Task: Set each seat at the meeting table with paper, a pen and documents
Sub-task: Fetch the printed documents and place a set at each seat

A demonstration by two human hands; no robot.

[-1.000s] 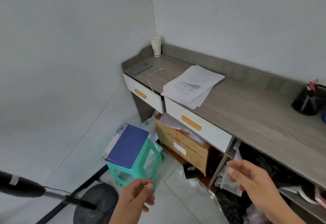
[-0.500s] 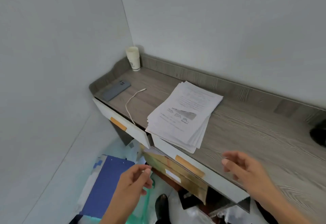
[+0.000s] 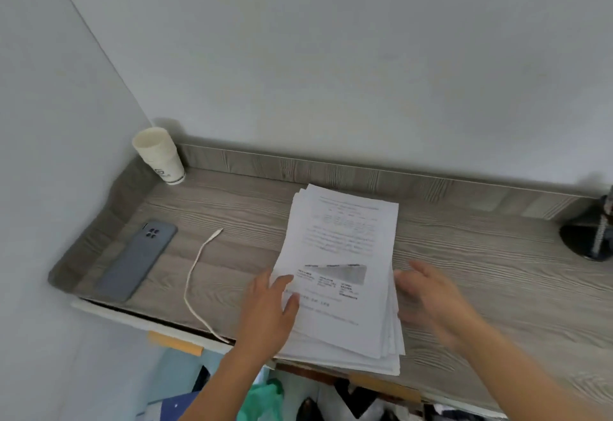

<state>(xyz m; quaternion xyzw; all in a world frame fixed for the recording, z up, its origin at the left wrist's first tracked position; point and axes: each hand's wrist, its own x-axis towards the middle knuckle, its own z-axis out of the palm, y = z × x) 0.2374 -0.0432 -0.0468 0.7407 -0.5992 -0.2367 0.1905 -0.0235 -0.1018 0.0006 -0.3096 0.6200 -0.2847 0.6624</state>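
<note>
Closer now than half a second ago: both hands up over the desk and at the stack of documents (image 3: pixel 345 264), no longer hanging short of the near edge. Nearest, below the desk edge, a drawer front with an orange handle (image 3: pixel 175 343) at near left, and dark clutter underneath, too blurred to name. Left hand (image 3: pixel 270 312) lying on the near-left corner of the stack, palm down, fingers loosely spread, thumb on the printed top sheet; resting on paper, nothing pinched or lifted. Right hand (image 3: pixel 431 298) open and motion-blurred just beside the stack's right edge, fingers extended; contact with the paper cannot be told, nothing held. Stack itself loosely squared, sheets fanned a little at the near-right corner, near end overhanging the desk (image 3: pixel 481 271) edge, top page showing text and a grey band. Left of the stack, a white cable (image 3: pixel 195 274) curling from mid-desk down over the near edge. Farther left, a grey phone (image 3: pixel 136 261) lying face down. Far left corner, stacked paper cups (image 3: pixel 159 155) upright against the back lip. Far right edge, a dark round object (image 3: pixel 587 238), partly cut off.
</note>
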